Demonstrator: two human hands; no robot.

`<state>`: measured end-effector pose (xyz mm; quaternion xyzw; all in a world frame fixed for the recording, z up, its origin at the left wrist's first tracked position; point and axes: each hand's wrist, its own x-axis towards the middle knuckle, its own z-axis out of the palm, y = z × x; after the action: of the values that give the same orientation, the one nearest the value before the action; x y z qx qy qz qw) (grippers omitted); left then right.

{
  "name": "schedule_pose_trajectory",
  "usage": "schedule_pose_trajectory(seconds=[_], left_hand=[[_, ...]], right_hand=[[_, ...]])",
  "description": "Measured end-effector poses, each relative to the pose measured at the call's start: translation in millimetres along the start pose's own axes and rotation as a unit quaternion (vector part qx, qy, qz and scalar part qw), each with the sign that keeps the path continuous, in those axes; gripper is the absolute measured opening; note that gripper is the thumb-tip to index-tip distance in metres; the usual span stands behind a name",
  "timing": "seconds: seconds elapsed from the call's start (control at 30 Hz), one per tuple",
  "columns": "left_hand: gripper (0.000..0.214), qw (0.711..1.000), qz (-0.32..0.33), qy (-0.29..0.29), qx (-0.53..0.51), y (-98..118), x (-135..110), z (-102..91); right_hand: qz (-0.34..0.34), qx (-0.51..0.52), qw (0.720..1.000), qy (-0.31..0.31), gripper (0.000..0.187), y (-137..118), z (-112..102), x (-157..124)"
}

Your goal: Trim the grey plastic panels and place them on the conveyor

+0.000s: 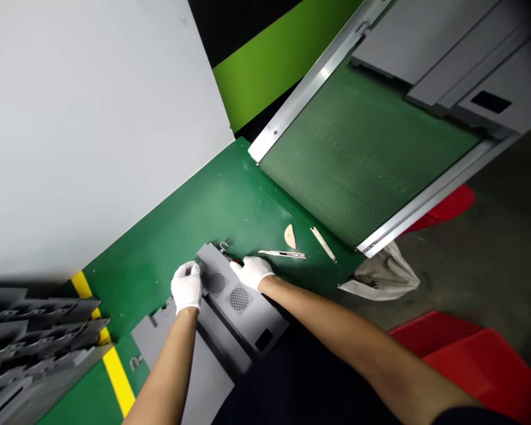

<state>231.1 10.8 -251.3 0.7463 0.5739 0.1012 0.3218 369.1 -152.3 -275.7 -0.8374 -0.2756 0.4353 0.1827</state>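
Note:
A grey plastic panel [221, 348] with two round speaker-like grilles [239, 299] lies on the green table in front of my body. My left hand [187, 289], in a white glove, is at the panel's upper left edge. Its fingers are curled, with thumb and forefinger together; anything between them is too small to make out. My right hand [253, 273], also gloved, lies over the panel's upper right edge with its fingers bent together. A small dark and red item shows at these fingertips, its kind unclear. Close by, a metal hook-like piece [223, 245] sticks out from the panel's top edge.
On the green table [194, 200] lie a white utility knife [282, 254], another slim cream tool [323, 244] and a cream half-round piece [289, 236]. A conveyor belt [354, 153] carries grey panels at upper right. Grey parts [39, 336] stand stacked left, beyond yellow tape [117, 378]. Red bins [482, 366] are right.

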Motion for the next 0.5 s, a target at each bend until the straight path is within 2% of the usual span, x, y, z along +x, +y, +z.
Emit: schedule_pose_trajectory(seconds=[0.1,0.3,0.5], left_hand=[[0.04,0.995,0.036,0.029,0.085,-5.2,10.6,1.9],[0.039,0.995,-0.026,-0.062,0.079,-14.4,18.2,9.8],[0.034,0.992,-0.034,-0.083,0.093,-16.7,17.8,3.4]], right_hand=[[-0.005,-0.007,1.0,-0.001,0.073,-4.1,1.5,4.4],[-0.012,-0.024,1.0,0.008,0.071,-5.8,3.3,10.2],[-0.016,-0.034,0.999,-0.009,0.067,-15.2,-2.4,22.3]])
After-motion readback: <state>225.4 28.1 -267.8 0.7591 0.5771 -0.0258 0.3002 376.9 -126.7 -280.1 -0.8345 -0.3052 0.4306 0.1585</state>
